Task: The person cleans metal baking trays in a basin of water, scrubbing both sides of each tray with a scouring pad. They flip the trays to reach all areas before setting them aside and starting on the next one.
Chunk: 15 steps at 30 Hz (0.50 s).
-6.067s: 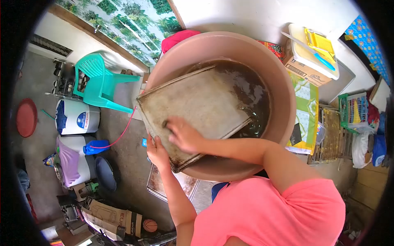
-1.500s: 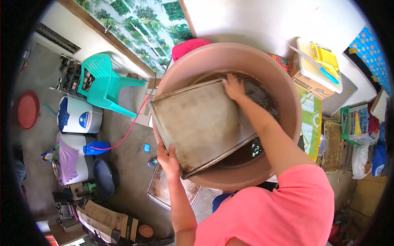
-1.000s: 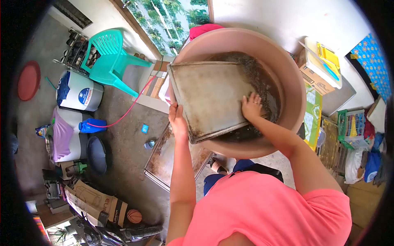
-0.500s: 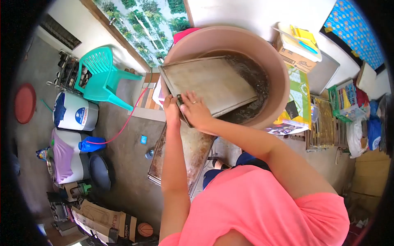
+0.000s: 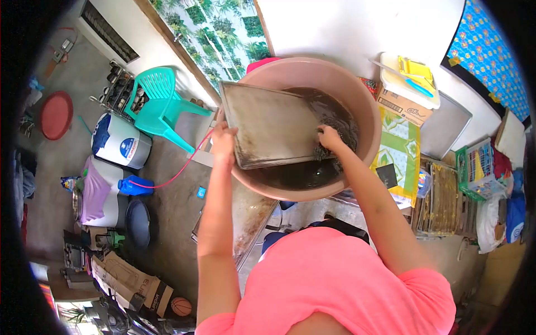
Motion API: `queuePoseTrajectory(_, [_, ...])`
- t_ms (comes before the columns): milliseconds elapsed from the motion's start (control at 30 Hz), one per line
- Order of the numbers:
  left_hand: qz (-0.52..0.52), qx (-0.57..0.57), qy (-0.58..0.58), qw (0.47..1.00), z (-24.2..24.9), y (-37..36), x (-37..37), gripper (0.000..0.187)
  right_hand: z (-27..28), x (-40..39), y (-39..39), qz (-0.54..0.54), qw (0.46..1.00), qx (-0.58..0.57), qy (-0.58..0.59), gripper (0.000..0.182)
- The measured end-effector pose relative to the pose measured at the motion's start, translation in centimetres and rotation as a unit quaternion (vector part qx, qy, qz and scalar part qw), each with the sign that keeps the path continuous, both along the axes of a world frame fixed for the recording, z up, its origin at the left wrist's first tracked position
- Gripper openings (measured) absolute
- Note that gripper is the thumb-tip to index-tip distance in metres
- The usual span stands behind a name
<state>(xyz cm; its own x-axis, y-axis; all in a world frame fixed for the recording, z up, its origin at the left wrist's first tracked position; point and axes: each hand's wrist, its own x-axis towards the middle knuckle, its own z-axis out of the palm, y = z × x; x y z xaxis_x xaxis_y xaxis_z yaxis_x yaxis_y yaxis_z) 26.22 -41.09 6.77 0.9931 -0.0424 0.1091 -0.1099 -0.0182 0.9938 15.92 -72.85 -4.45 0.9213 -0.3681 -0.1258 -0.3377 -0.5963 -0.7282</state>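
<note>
A flat metal baking tray [image 5: 273, 124], stained along its edges, lies tilted over a big brown plastic tub [image 5: 364, 106]. Dark water [image 5: 298, 177] fills the bottom of the tub, and the tray's right end reaches down to it. My left hand [image 5: 224, 140] is closed on the tray's left edge, at the tub's rim. At the tray's right end, my right hand [image 5: 330, 137] has its fingers curled round a dark, stringy scouring pad [image 5: 341, 129], partly hidden by the hand and blending with the water.
Below the tub stands another stained tray [image 5: 245, 220]. To the left are a green plastic chair [image 5: 153, 97], a white drum [image 5: 125, 139] and a blue jug [image 5: 135, 186] with a pink hose. Rightward, a box [image 5: 405, 103] and stacked trays [image 5: 438, 187] stand near the wall.
My right hand has moved right, from the tray's left edge to its far right end by the water. My left hand has stayed at the left edge, shifting slightly. The view has tilted.
</note>
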Motion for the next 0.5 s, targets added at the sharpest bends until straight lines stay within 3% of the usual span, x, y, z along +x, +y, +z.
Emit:
queuePoseTrajectory(100, [0.017, 0.163, -0.064, 0.984, 7.9, -1.7, -2.3, 0.026, 0.1, -0.1, -4.7, -0.081, 0.995, 0.051, -0.037, 0.038])
queuePoseTrajectory(200, [-0.018, 0.205, -0.081, 0.975, 11.8, -2.5, -1.8, 0.031, -0.9, 0.0, -8.8, -0.125, 0.968, 0.205, -0.077, 0.038])
queuePoseTrajectory(333, [-0.061, 0.211, -0.11, 0.969, 18.0, -5.3, -4.0, 0.03, -1.0, 0.4, -9.4, -0.124, 0.929, 0.337, -0.092, 0.046])
queuePoseTrajectory(400, [-0.08, 0.217, -0.127, 0.965, 20.5, -5.4, -4.4, 0.031, -0.9, 1.1, -8.6, -0.081, 0.925, 0.359, -0.089, 0.05])
queuePoseTrajectory(433, [-0.081, 0.151, -0.124, 0.977, 22.9, -6.2, -6.0, 0.03, -1.3, 1.8, -8.6, -0.059, 0.921, 0.375, -0.089, 0.053])
queuePoseTrajectory(500, [-0.074, 0.179, -0.15, 0.97, 24.9, -5.2, -6.7, 0.031, -0.7, 2.7, -8.1, -0.059, 0.931, 0.356, -0.056, 0.055])
